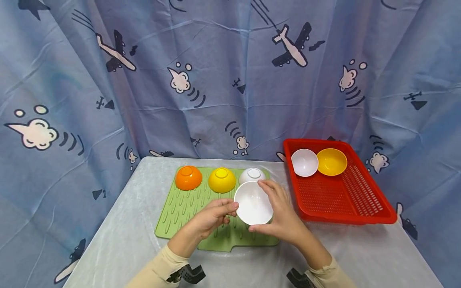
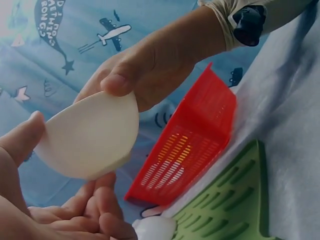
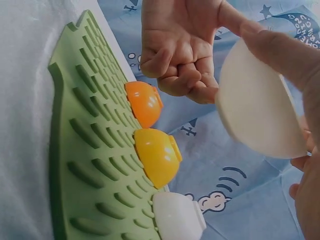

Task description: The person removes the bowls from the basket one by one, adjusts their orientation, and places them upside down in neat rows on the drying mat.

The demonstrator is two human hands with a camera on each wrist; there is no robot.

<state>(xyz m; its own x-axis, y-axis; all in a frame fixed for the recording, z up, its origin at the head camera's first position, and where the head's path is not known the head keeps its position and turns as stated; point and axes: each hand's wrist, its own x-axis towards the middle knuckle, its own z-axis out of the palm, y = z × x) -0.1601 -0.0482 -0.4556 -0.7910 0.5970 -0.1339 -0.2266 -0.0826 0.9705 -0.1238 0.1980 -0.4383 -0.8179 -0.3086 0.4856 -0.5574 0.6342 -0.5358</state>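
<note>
Between my two hands, a white bowl (image 1: 253, 204) is raised above the green drying mat (image 1: 180, 208), its inside turned toward the head camera. My right hand (image 1: 282, 212) grips it across the right side, thumb low and fingers at the top of the rim. From the left, my left hand (image 1: 212, 218) pinches the edge, with its thumb on the rim and fingertips at the outside, as the left wrist view shows. Upside down along the mat's back edge stand an orange bowl (image 1: 188, 178), a yellow bowl (image 1: 221, 180) and a second white bowl (image 1: 252, 175), partly hidden behind the held one.
A red slotted basket (image 1: 300, 196) stands right of the mat, with another white bowl (image 1: 304, 163) and a deeper yellow bowl (image 1: 332, 162) upright inside at its back. A pale cloth covers the table (image 1: 122, 224). Behind it hangs a blue patterned curtain (image 1: 216, 100).
</note>
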